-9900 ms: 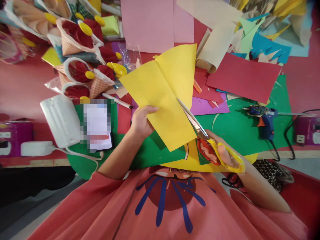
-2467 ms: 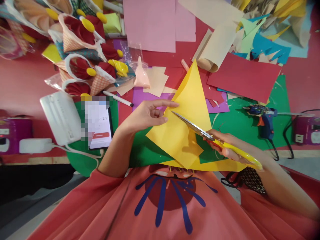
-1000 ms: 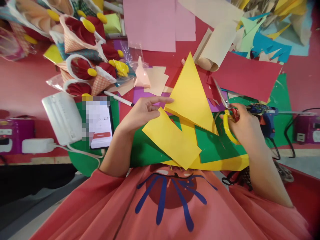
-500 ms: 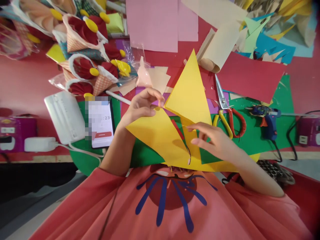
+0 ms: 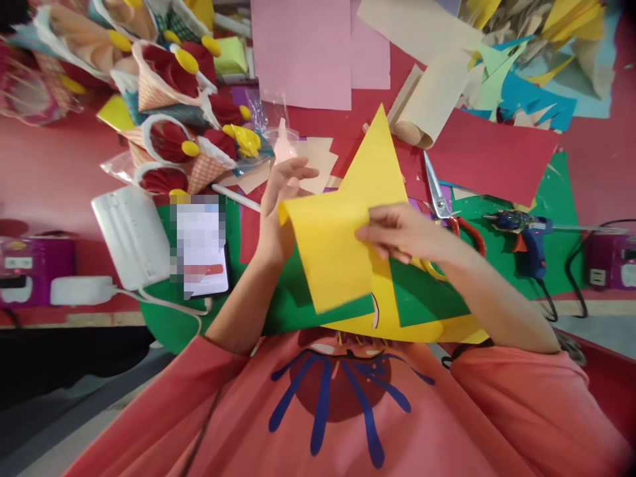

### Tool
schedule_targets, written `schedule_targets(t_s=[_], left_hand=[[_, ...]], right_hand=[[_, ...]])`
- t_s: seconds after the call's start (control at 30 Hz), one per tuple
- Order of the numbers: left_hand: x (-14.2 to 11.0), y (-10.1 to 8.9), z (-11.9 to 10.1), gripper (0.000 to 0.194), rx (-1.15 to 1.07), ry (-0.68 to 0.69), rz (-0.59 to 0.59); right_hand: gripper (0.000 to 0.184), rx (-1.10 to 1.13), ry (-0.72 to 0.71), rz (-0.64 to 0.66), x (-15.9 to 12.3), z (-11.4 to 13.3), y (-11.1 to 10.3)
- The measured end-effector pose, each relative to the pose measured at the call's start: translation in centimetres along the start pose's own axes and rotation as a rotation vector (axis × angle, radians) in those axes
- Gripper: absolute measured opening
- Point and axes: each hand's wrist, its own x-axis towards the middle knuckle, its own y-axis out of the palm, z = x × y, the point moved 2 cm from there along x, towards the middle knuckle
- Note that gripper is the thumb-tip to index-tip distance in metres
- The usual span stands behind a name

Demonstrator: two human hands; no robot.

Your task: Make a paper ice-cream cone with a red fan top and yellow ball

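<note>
My right hand (image 5: 407, 232) pinches the right edge of a yellow paper sheet (image 5: 332, 265), which is raised in front of me with its left corner curling over. Beside that curled corner is my left hand (image 5: 279, 209), its fingers apart and not closed on the sheet; whether its palm touches the paper I cannot tell. Behind the sheet, a pointed yellow paper piece (image 5: 380, 156) lies with its tip away from me, its lower part covered. More yellow paper (image 5: 412, 328) lies along the near edge, over a green sheet (image 5: 427, 301).
Scissors (image 5: 437, 189) lie partly behind my right forearm, with a blue glue gun (image 5: 536, 245) farther right. A phone (image 5: 206, 278) and a white power bank (image 5: 130, 237) are at left. Cone-shaped paper crafts (image 5: 169, 86) crowd the back left; a paper roll (image 5: 432, 99) and scraps (image 5: 536, 99) lie back right.
My right hand has moved left and taken hold of the yellow sheet's edge. The sheet has turned and its left corner has curled. My left hand has let go and its fingers have spread.
</note>
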Motion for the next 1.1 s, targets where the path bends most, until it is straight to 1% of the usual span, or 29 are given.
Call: schedule_targets(t_s=[0.07,0.13,0.17,0.23,0.3,0.33,0.37,0.4,0.43,0.47,0.53,0.57,0.6,0.63,0.67,0.7,0.73,0.77,0.8,0.83,0.87,0.93,1.03,1.1], left_hand=[[0.2,-0.3,0.7,0.024,-0.037,0.098,-0.076],[0.5,-0.7,1.4,0.026,-0.009,0.114,-0.055],[0.7,-1.0,1.7,0.026,0.011,0.110,-0.048],[1.0,-1.4,2.1,0.026,0.057,0.092,-0.033],[1.1,-1.6,2.4,0.025,0.087,0.094,-0.026],[1.1,-1.6,2.4,0.024,0.101,0.096,-0.022],[1.1,-1.5,2.5,0.023,0.114,0.095,-0.015],[1.1,-1.5,2.5,0.022,0.126,0.088,-0.005],[1.0,-1.3,2.5,0.022,0.136,0.079,0.007],[1.0,-1.2,2.4,0.022,0.144,0.066,0.022],[0.8,-0.9,2.3,0.022,0.150,0.040,0.040],[0.7,-0.8,2.2,0.022,0.152,0.027,0.047],[0.6,-0.7,2.1,0.023,0.157,0.014,0.055],[0.5,-0.5,2.0,0.024,0.163,-0.001,0.065],[0.4,-0.4,2.0,0.025,0.170,-0.017,0.077],[0.3,-0.3,2.0,0.027,0.176,-0.035,0.092],[0.2,-0.1,2.0,0.030,0.181,-0.052,0.105],[0.2,0.0,2.0,0.032,0.184,-0.067,0.113],[0.1,0.1,2.1,0.034,0.185,-0.077,0.117],[0.1,0.2,2.1,0.036,0.184,-0.084,0.120],[0.1,0.2,2.1,0.038,0.184,-0.086,0.124],[0.1,0.2,2.2,0.040,0.192,-0.082,0.144],[0.1,0.1,2.1,0.042,0.250,-0.035,0.187],[0.2,0.0,2.0,0.042,0.285,0.000,0.216]], right_hand=[[0.027,-0.036,-0.079,-0.188,1.1,1.8,-2.2],[0.021,-0.055,-0.168,-0.388,2.7,3.7,-4.5],[0.021,-0.076,-0.154,-0.423,3.7,4.4,-5.5],[0.026,-0.107,-0.188,-0.563,5.8,5.9,-7.5],[0.027,-0.059,-0.252,-0.690,7.6,6.8,-9.4],[0.027,-0.052,-0.241,-0.698,8.4,7.0,-10.1],[0.020,-0.055,-0.226,-0.685,9.1,7.0,-10.6],[0.009,-0.062,-0.180,-0.651,9.5,6.7,-10.9],[0.014,-0.076,-0.131,-0.613,9.7,6.4,-10.9],[0.024,-0.125,-0.107,-0.644,9.4,5.9,-10.8],[0.053,-0.290,-0.163,-0.614,8.0,4.8,-9.5],[0.064,-0.405,-0.190,-0.592,6.8,4.1,-8.4],[0.069,-0.516,-0.208,-0.594,5.5,3.2,-7.3],[0.072,-0.614,-0.250,-0.556,4.2,2.3,-6.1],[0.072,-0.695,-0.264,-0.549,2.8,1.3,-4.9],[0.078,-0.777,-0.255,-0.521,1.6,0.3,-3.9],[0.090,-0.858,-0.226,-0.473,0.7,-0.9,-2.9],[0.099,-0.920,-0.195,-0.443,-0.1,-2.0,-2.3],[0.105,-0.967,-0.187,-0.429,-0.7,-2.9,-1.8],[0.108,-0.998,-0.194,-0.421,-1.1,-3.7,-1.6],[0.106,-1.018,-0.195,-0.428,-1.3,-4.3,-1.6],[0.096,-1.014,-0.206,-0.456,-1.5,-5.0,-2.0],[0.080,-0.901,-0.252,-0.466,-1.6,-5.0,-3.0],[0.075,-0.796,-0.285,-0.483,-1.7,-4.8,-3.5]])
